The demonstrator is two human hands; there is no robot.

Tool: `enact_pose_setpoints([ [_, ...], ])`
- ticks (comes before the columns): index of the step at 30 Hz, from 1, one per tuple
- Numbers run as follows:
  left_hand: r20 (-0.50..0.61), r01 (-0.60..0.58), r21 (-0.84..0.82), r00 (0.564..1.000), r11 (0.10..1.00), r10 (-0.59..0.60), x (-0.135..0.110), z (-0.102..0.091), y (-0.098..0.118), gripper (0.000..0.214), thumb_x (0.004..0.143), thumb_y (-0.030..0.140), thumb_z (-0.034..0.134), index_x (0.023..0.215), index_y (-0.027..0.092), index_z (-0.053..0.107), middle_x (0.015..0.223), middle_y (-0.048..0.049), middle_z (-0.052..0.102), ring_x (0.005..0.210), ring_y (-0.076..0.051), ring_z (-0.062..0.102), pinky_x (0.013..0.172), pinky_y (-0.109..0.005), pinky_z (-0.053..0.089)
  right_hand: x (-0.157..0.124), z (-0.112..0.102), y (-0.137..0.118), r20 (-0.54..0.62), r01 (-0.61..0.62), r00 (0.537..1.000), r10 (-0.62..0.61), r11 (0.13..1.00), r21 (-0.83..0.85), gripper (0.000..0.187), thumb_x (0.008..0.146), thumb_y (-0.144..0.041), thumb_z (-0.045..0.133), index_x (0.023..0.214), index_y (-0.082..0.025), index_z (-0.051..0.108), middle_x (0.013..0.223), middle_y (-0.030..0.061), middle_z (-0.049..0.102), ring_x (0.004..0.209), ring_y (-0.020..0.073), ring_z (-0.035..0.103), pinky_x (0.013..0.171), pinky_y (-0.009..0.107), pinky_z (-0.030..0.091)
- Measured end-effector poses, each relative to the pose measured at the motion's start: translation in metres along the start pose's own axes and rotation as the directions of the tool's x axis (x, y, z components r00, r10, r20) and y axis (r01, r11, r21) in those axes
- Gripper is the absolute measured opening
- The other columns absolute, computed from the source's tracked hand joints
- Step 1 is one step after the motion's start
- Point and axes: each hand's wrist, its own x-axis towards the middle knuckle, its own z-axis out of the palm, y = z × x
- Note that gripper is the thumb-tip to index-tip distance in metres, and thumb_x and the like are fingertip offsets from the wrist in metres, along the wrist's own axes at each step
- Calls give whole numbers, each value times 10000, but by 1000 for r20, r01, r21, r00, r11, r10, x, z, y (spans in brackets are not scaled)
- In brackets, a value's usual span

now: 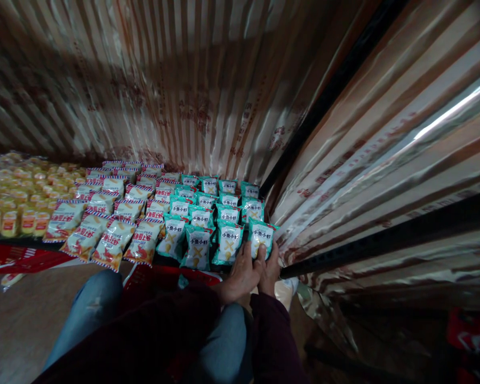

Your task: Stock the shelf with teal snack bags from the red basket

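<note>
At the front right corner of the shelf, a teal-and-white snack bag (pixel 261 234) stands upright, leaning back a little. My left hand (pixel 242 273) grips its lower left side, the thumb pressed on its front. On its lower right side my right hand (pixel 269 271) is closed round the same bag. Some fingertips are hidden by the bag. Right beside my left hand stands another teal snack bag (pixel 229 242). Several more like it fill rows to the left and behind, among them a front one (pixel 197 248).
Left of the teal bags are rows of red-and-white snack bags (pixel 114 242), then small yellow packs (pixel 10 221). Patterned plastic sheeting (pixel 208 96) hangs behind. A black post (pixel 304 130) rises at the right corner, and a dark bar (pixel 368 240) runs rightward. My knees (pixel 86 306) are under the shelf edge.
</note>
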Motion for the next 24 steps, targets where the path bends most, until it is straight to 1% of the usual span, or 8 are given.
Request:
enact_pose_setpoints([
  [4, 16, 51, -41, 999, 998, -50, 8, 5, 5, 635, 891, 287, 413, 1457, 25, 289, 1545, -201, 270, 1446, -256, 240, 1200, -361, 186, 11, 1, -1, 56, -19, 998, 24, 996, -87, 767, 872, -626, 254, 1424, -105, 365, 1228, 213, 602, 1086, 367, 574, 869, 444, 414],
  [7, -19, 69, -77, 997, 995, -70, 16, 11, 5, 635, 919, 388, 392, 1456, 61, 305, 1552, -184, 263, 1448, -256, 236, 1199, -366, 180, 18, 3, -1, 61, 16, 998, -11, 997, -76, 735, 890, -598, 242, 1436, -115, 334, 1302, 206, 556, 1158, 358, 534, 918, 436, 394],
  [9, -38, 81, -81, 996, 993, -85, 23, 16, 3, 634, 921, 414, 393, 1453, 78, 314, 1559, -175, 250, 1454, -254, 216, 1202, -368, 165, 22, 6, -1, 60, 39, 998, -35, 997, -68, 719, 897, -583, 244, 1446, -123, 309, 1358, 206, 510, 1205, 357, 499, 952, 444, 377],
  [11, -56, 96, -72, 993, 993, -100, 29, 21, 1, 633, 921, 405, 397, 1451, 70, 309, 1564, -182, 230, 1460, -253, 196, 1203, -360, 151, 27, 9, -1, 60, 70, 996, -67, 996, -58, 704, 901, -570, 251, 1437, -119, 312, 1387, 214, 476, 1233, 355, 474, 979, 454, 364],
  [15, -65, 107, -45, 992, 993, -110, 40, 24, 3, 630, 913, 345, 412, 1449, 32, 301, 1563, -203, 217, 1467, -265, 160, 1205, -351, 128, 36, 15, -2, 68, 100, 993, -98, 995, -25, 694, 895, -563, 271, 1412, -104, 330, 1380, 215, 478, 1262, 336, 454, 1020, 451, 351],
  [20, -45, 75, -5, 996, 997, -75, 51, 28, 7, 532, 866, 169, 436, 1397, 174, 445, 1562, -82, 286, 1474, -272, 113, 1213, -389, 98, 44, 20, 1, 101, 65, 993, -61, 997, -36, 711, 865, -580, 340, 1404, -117, 326, 1372, 219, 484, 1243, 342, 472, 1003, 459, 368],
  [22, -57, 59, 2, 997, 998, -58, 56, 35, 6, 513, 862, 147, 425, 1367, 210, 493, 1538, -58, 343, 1473, -272, 124, 1213, -413, 96, 47, 22, 4, 95, 62, 994, -58, 997, -35, 712, 860, -582, 357, 1398, -117, 329, 1358, 224, 495, 1230, 342, 485, 996, 454, 373],
  [24, -92, 47, 1, 995, 999, -47, 62, 44, 4, 506, 871, 144, 397, 1353, 241, 515, 1502, -42, 405, 1475, -261, 122, 1212, -435, 80, 49, 24, 7, 73, 93, 993, -91, 996, -15, 698, 866, -577, 354, 1393, -119, 333, 1358, 228, 491, 1234, 341, 477, 1000, 456, 365],
])
